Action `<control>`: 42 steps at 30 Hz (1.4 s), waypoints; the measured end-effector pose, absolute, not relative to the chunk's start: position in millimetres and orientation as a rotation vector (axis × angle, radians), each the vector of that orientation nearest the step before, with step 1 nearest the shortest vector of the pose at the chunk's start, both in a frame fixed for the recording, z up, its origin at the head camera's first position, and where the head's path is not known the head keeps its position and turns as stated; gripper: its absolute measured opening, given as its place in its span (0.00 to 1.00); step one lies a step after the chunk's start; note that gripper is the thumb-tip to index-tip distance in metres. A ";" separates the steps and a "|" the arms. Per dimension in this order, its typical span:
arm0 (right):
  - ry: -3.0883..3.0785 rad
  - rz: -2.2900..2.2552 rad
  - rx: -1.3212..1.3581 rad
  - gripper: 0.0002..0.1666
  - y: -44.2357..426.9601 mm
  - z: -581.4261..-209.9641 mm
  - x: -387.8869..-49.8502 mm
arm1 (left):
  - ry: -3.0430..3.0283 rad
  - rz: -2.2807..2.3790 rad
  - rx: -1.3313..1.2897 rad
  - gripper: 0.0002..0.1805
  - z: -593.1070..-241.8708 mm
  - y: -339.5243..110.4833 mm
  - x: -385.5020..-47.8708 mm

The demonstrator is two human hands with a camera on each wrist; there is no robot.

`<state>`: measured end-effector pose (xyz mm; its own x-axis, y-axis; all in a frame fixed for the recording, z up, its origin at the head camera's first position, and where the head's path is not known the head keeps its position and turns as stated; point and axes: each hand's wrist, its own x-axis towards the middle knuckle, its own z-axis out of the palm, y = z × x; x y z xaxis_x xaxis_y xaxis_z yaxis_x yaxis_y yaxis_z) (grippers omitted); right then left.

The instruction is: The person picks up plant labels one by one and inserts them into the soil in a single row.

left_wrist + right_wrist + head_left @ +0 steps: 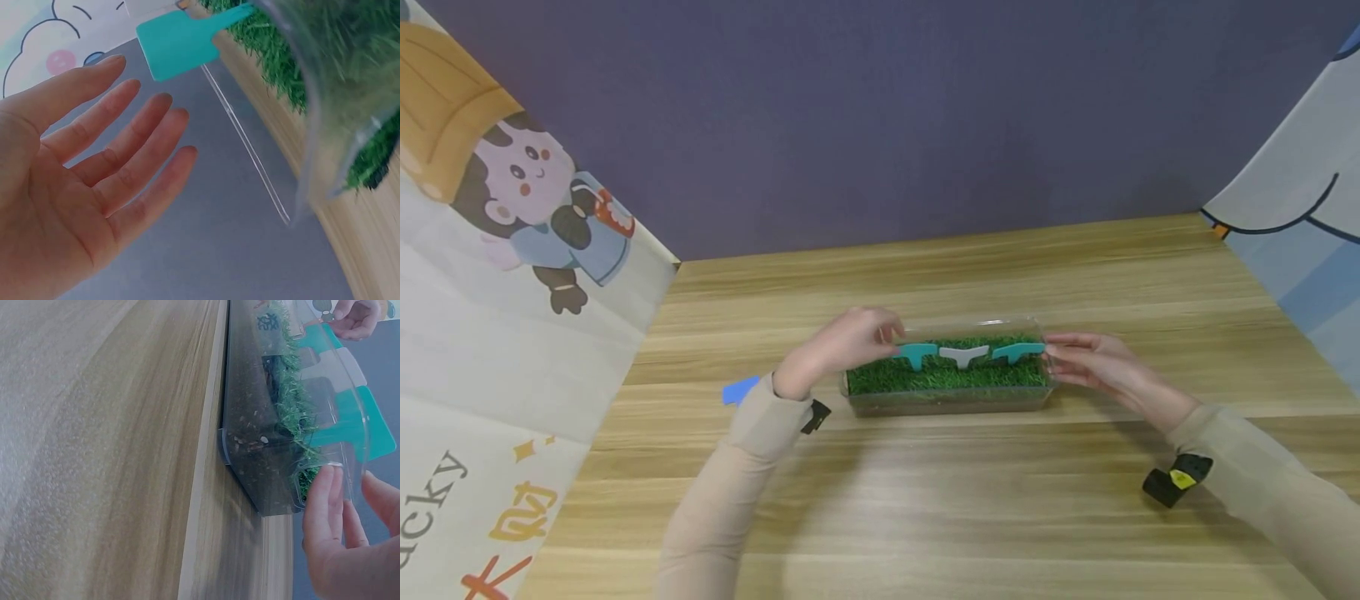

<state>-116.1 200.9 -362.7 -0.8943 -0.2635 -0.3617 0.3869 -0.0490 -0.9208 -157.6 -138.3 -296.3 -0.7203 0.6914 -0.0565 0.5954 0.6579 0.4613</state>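
Note:
A clear plastic box [951, 404] holds dark soil and green grass [951, 382]. Three T-shaped plant labels stand in the grass: a teal label [917, 354] on the left, a white label [964, 356] in the middle, a teal label [1018, 352] on the right. My left hand [853, 340] is beside the left teal label; in the left wrist view its fingers [134, 165] are spread loosely and apart from the teal label [178, 45]. At the box's right end is my right hand [1101, 367], its nearly straight fingers [322, 506] touching the end wall.
A blue piece [740, 390] lies on the wooden table [962, 492] left of the box, partly covered by the left forearm. A dark purple panel [910, 125] rises behind the table. Printed cartoon sheets [550, 217] flank it.

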 end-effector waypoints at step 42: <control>1.773 -2.019 0.098 0.12 202.0 -364.2 -115.2 | 2.811 0.688 0.836 0.10 -303.2 -226.0 -150.5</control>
<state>-115.2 202.0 -364.2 -0.8965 -0.2830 -0.3408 0.3746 -0.0735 -0.9243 -150.5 -226.0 -303.2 -0.8383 0.5451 0.0065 0.4865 0.7426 0.4603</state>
